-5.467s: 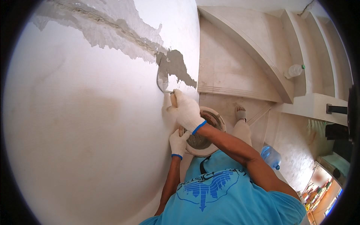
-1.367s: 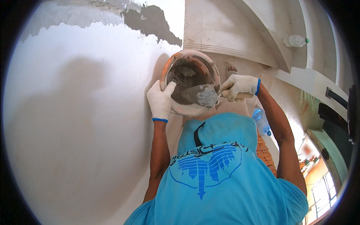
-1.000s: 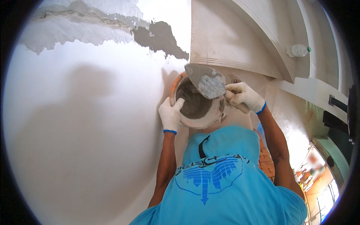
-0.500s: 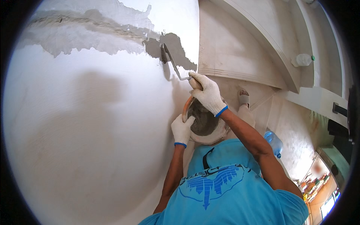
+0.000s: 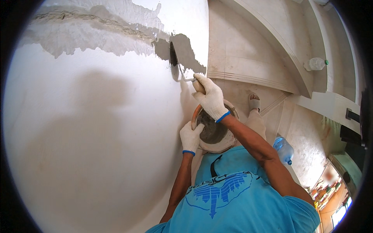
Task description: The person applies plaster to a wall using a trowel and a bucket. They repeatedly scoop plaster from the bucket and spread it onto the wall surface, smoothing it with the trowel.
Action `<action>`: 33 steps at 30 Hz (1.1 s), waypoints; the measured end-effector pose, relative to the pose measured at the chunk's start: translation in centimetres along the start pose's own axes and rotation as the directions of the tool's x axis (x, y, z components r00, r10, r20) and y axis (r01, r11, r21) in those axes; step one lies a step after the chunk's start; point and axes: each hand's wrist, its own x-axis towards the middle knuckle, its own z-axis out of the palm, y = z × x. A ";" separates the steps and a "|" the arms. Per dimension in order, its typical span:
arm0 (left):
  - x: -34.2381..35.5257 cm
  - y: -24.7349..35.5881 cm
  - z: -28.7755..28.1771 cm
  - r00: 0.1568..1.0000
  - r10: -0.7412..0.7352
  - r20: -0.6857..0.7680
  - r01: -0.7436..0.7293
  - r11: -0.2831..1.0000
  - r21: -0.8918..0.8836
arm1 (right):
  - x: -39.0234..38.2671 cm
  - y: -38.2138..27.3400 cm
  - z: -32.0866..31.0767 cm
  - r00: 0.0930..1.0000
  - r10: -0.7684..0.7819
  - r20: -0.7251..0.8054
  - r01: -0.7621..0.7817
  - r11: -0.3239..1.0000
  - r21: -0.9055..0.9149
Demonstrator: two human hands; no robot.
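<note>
My right hand (image 5: 211,97), in a white knit glove with a blue cuff, is closed around the handle of a trowel (image 5: 173,56). The trowel's blade lies against the white wall, at the lower left edge of a wet grey mortar patch (image 5: 184,48). My left hand (image 5: 190,138), gloved the same way, grips the near left rim of a bucket (image 5: 217,147), its thumb over the inside. Grey mortar (image 5: 211,130) fills the bottom of the bucket. My right wrist passes over and hides part of the bucket's far right side.
A rough, grey-filled channel (image 5: 93,23) runs along the wall to the upper left. Curved pale steps (image 5: 268,42) rise at the right, with a clear plastic bottle (image 5: 316,64) on one. A blue water jug (image 5: 283,150) lies right of my body. My sandalled foot (image 5: 254,103) is beyond the bucket.
The trowel blade has tilted and shifted slightly down along the patch's edge, showing more of its face. My right hand moved slightly left. The left hand keeps its hold on the bucket.
</note>
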 end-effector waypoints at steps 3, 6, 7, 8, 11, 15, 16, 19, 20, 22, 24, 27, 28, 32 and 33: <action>0.4 -0.7 0.0 1.000 0.007 0.002 -0.007 1.000 0.015 | -0.4 -0.8 1.2 0.999 -0.006 0.033 0.010 0.993 -0.117; 0.7 -0.9 0.1 1.000 0.020 0.011 -0.020 0.998 0.056 | -0.9 -1.9 2.0 0.998 0.001 0.058 0.011 0.980 -0.196; 0.9 -1.4 0.2 1.000 0.026 0.009 -0.026 0.998 0.054 | -1.1 -2.1 2.2 0.998 0.005 0.067 0.009 0.978 -0.208; 1.0 -1.7 0.2 0.999 0.032 0.009 -0.033 0.998 0.052 | -1.3 -2.4 2.2 0.996 0.012 0.090 0.008 0.974 -0.227; 1.0 -1.9 0.4 0.999 0.049 0.013 -0.049 0.998 0.049 | -1.8 -3.0 1.6 0.990 0.023 0.138 0.017 0.961 -0.276; 0.6 -0.7 0.4 0.999 0.029 0.033 -0.030 0.999 0.025 | -2.8 -3.6 -0.2 0.986 0.008 0.164 0.032 0.970 -0.241; 0.5 -0.8 0.5 0.999 0.028 0.034 -0.028 0.999 0.018 | -3.1 -3.7 -0.9 0.985 0.005 0.172 0.033 0.976 -0.214; 0.6 -1.6 0.5 0.999 0.019 0.029 -0.019 1.000 -0.010 | -4.0 -3.7 -2.6 0.979 0.014 0.204 0.030 0.977 -0.210; 0.6 -1.8 0.6 0.999 0.017 0.027 -0.016 1.000 -0.020 | -3.9 -3.4 -2.6 0.986 -0.013 0.164 0.046 0.979 -0.199; 0.7 -2.0 0.4 1.000 0.014 0.024 -0.015 1.000 0.014 | -3.3 -2.6 -2.1 0.994 -0.068 0.086 0.082 0.981 -0.175; 0.7 -2.2 0.4 1.000 0.013 0.014 -0.013 1.000 0.019 | -2.2 -2.4 -1.5 0.995 -0.086 0.050 0.095 0.972 -0.214; 0.6 -2.4 0.3 1.000 0.016 0.007 -0.016 1.000 0.022 | -0.8 -3.0 -0.5 0.995 -0.090 0.035 0.096 0.966 -0.240; 0.5 -2.2 0.2 1.000 0.020 0.010 -0.020 0.999 0.047 | -0.5 -3.2 -0.2 0.996 -0.087 0.036 0.093 0.965 -0.245; 0.4 -2.4 0.5 1.000 0.008 0.016 -0.009 0.999 0.041 | -0.3 -3.4 1.6 0.996 0.045 0.074 -0.019 0.946 -0.323; 0.5 -2.4 0.5 1.000 0.001 0.019 -0.002 0.998 0.057 | -0.7 -2.7 2.3 0.995 0.058 0.077 -0.030 0.945 -0.324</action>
